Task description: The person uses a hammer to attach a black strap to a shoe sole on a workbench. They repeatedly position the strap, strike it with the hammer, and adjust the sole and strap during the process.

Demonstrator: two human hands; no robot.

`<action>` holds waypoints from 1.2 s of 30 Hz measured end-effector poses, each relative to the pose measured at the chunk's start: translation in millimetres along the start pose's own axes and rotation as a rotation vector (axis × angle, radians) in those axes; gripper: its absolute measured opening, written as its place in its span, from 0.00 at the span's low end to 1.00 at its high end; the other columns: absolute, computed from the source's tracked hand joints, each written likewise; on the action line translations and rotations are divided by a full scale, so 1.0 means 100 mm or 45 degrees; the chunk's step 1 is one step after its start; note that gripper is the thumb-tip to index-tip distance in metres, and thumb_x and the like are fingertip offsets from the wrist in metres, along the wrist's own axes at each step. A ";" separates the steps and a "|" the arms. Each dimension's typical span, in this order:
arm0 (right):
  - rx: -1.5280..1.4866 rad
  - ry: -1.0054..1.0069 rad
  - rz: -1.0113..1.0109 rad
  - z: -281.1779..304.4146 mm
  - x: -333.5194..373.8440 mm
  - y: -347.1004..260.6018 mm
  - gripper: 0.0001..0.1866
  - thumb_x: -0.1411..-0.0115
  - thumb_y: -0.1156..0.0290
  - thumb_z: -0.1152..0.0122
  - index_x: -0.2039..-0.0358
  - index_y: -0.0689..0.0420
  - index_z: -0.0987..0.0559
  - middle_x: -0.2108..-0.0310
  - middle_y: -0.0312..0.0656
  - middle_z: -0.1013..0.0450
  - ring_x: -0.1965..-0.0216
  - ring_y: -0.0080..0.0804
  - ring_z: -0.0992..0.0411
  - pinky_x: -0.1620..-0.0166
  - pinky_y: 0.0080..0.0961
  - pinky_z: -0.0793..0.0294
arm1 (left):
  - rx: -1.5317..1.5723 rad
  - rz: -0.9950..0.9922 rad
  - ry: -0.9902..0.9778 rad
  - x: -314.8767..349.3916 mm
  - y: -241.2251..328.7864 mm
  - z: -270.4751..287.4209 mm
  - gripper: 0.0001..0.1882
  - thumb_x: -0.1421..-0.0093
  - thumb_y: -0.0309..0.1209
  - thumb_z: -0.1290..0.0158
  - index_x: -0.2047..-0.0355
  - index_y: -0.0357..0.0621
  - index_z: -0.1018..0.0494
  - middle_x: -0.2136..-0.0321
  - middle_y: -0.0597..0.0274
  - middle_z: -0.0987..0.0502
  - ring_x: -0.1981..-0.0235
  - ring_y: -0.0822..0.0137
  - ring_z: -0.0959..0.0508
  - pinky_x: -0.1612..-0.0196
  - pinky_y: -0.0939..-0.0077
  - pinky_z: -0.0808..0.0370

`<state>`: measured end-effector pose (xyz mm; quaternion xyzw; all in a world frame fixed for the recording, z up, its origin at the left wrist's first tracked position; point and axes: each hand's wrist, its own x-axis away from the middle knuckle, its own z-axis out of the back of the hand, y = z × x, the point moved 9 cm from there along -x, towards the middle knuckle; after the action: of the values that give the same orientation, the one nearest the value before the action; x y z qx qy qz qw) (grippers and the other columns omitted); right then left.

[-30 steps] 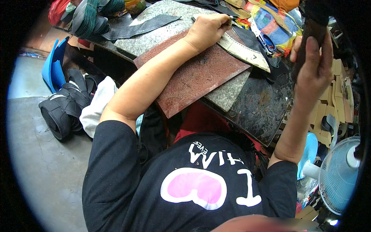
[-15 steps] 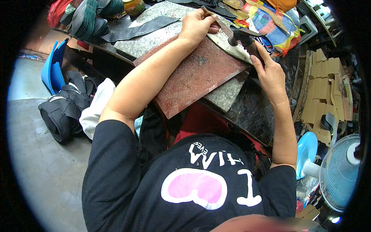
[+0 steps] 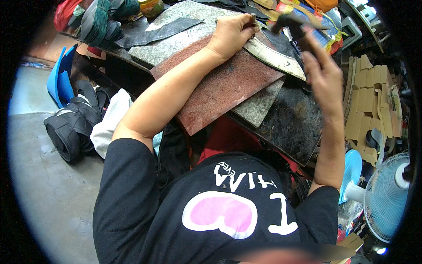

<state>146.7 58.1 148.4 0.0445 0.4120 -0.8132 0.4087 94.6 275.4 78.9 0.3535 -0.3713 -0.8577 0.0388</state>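
Pale strip (image 3: 276, 57) is down flat again at edge of brown board (image 3: 226, 86), L hand (image 3: 230, 36) pinching small thing (image 3: 253, 16) at its far end, R hand (image 3: 323, 75) gripping blurry hammer (image 3: 288, 23), so strip's prob. held still.

At six o'clock, the black shirt (image 3: 132, 198) bears bold white lettering (image 3: 283, 214), upside down here, smaller white letters (image 3: 226, 167) and a white-edged pink heart (image 3: 220, 213). Near one o'clock, the pale curved strip (image 3: 270, 55) carries a dark mark (image 3: 288, 64), possibly a character, too small to tell.
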 end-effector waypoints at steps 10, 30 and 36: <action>0.173 0.035 0.047 -0.08 -0.04 0.07 0.24 0.35 0.50 0.43 0.40 0.40 0.27 0.61 0.53 0.21 0.56 0.50 0.22 0.58 0.38 0.24 | -0.222 -0.279 0.044 0.02 0.32 -0.02 0.08 0.43 0.31 0.42 0.66 0.39 0.24 0.72 0.46 0.22 0.68 0.45 0.20 0.64 0.58 0.23; 0.389 -0.178 -0.134 -0.38 0.19 0.46 0.23 0.36 0.48 0.45 0.41 0.35 0.27 0.65 0.54 0.21 0.60 0.55 0.23 0.60 0.44 0.24 | 0.434 0.259 0.047 0.02 -0.19 -0.04 0.09 0.40 0.28 0.40 0.63 0.35 0.22 0.72 0.55 0.18 0.73 0.68 0.17 0.69 0.76 0.20; -0.113 0.154 0.255 0.31 0.03 -0.30 0.23 0.33 0.62 0.42 0.38 0.49 0.28 0.69 0.39 0.23 0.74 0.20 0.30 0.69 0.21 0.28 | -0.078 -0.153 -0.003 0.03 0.20 -0.02 0.10 0.42 0.31 0.39 0.64 0.39 0.23 0.73 0.51 0.20 0.71 0.57 0.18 0.66 0.67 0.23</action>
<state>132.2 44.0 186.5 0.1161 0.4650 -0.7451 0.4637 89.6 259.1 89.1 0.3728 -0.3232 -0.8698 -0.0023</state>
